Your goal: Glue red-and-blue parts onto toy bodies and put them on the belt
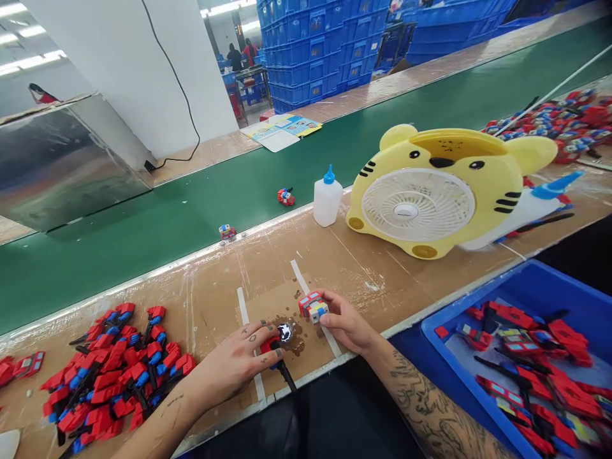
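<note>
My left hand (246,357) is closed on a small red part (270,345) with a black piece pointing toward the table's front edge. Just beyond its fingertips lies a small round spot of shiny liquid (285,331) on the brown table cover, with dark stains around it. My right hand (345,322) pinches a red, grey and yellow toy piece (313,307) to the right of that spot. The two held pieces are apart. White tape strips (300,276) run along both sides of the stained area.
A pile of red and blue parts (112,370) lies left, a blue bin (430,325) of parts right. Behind stand a white bottle (327,203) and a yellow fan (433,191). Two toy pieces sit on the green belt (191,204) and its edge.
</note>
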Demonstrator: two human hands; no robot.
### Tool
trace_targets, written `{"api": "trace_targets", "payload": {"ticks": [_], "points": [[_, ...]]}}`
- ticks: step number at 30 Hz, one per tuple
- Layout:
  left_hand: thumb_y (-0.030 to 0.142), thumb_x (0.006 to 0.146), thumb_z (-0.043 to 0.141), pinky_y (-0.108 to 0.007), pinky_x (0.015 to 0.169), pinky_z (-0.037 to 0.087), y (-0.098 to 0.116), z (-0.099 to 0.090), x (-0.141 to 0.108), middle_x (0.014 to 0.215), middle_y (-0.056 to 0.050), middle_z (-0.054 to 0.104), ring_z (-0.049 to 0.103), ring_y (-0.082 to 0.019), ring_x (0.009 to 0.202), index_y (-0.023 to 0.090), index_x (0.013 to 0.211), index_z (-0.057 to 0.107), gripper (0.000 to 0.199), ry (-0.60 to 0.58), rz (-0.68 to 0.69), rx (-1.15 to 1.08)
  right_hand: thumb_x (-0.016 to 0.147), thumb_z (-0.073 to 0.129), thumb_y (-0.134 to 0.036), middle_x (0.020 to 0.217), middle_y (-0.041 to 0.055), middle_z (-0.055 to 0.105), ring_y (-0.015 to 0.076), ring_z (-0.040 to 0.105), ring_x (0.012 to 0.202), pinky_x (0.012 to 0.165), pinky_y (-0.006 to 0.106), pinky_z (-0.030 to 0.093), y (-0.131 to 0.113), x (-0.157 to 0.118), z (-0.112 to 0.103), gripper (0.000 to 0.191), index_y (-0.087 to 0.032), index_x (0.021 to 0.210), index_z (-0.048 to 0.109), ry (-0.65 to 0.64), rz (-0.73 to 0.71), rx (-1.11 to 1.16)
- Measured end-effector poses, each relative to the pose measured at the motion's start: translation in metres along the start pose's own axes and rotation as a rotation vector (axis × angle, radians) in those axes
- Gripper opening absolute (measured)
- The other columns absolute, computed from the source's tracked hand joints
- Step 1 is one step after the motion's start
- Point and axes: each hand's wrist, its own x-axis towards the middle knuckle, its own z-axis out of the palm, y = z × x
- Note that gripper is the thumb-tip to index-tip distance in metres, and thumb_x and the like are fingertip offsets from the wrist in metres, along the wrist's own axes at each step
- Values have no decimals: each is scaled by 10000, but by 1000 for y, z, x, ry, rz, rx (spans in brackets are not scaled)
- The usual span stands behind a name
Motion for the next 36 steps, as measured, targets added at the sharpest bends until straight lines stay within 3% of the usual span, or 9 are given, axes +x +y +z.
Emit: {"api": "trace_targets", "payload": {"ticks": [4, 10, 16, 20, 22, 27, 31, 33, 36], "points": [[64, 899, 448, -399, 1049, 464, -1, 1, 2, 1350, -113, 566, 502, -256, 1247, 266, 1297, 597, 470, -23, 22, 1, 583, 907, -279, 1046, 64, 714, 196, 648, 944, 889, 336, 473, 0, 2, -1, 534, -206, 1062, 683, 29, -21, -55], [22, 873, 441, -439, 1037, 475, -3, 6, -3, 1369, -118, 540, 461, -278, 1289, 274, 1331, 565, 538, -27, -12, -36, 605, 897, -241, 1065, 53, 712, 190, 651, 973, 896, 328, 459, -2, 4, 5, 536, -221, 1075, 640, -32, -21, -80], [114, 913, 572, -380, 1007, 492, -6, 15, -3, 1251, -94, 605, 569, -212, 1179, 295, 1262, 594, 394, 341, -300, -550, 631, 892, -194, 1099, 40, 678, 185, 638, 1011, 904, 320, 462, 3, 9, 11, 547, -233, 1093, 602, -133, -129, -239], [219, 862, 701, -378, 999, 518, -3, 29, 3, 1206, -96, 643, 609, -234, 1159, 246, 1205, 639, 349, 653, -505, -932, 665, 874, -195, 1138, 55, 662, 209, 629, 1065, 957, 360, 462, 4, 14, 20, 547, -241, 1125, 581, -172, -160, -309], [239, 842, 730, -388, 1008, 521, -2, 37, 6, 1200, -102, 656, 630, -240, 1142, 224, 1204, 654, 370, 738, -559, -1034, 685, 856, -190, 1158, 62, 658, 227, 621, 1102, 985, 378, 456, 3, 15, 26, 540, -244, 1147, 582, -181, -179, -370], [255, 843, 730, -403, 1030, 512, -3, 45, 15, 1232, -112, 655, 624, -255, 1166, 217, 1207, 685, 369, 814, -562, -1071, 712, 818, -164, 1176, 52, 670, 251, 614, 1112, 1006, 394, 449, -12, 14, 42, 536, -272, 1195, 614, -135, -301, -808], [275, 865, 700, -406, 1082, 469, 0, 43, 33, 1324, -125, 613, 594, -270, 1226, 212, 1266, 642, 410, 919, -684, -1095, 757, 764, -152, 1160, 53, 663, 239, 614, 1052, 937, 381, 492, -22, 26, 60, 483, -264, 1198, 602, -90, -455, -1066], [260, 813, 746, -382, 1080, 465, -2, 40, 49, 1328, -123, 604, 581, -269, 1241, 211, 1295, 588, 510, 1002, -724, -1110, 774, 724, -127, 1147, 71, 655, 241, 608, 1029, 900, 380, 510, -20, 41, 71, 477, -247, 1216, 587, -70, -584, -1159], [232, 735, 784, -309, 958, 523, -17, 30, 73, 1176, -85, 650, 642, -221, 1106, 217, 1278, 527, 601, 1192, -775, -1071, 803, 621, -64, 1115, 112, 652, 255, 597, 1006, 870, 394, 521, -9, 74, 90, 478, -211, 1255, 571, -51, -873, -1266]]}}
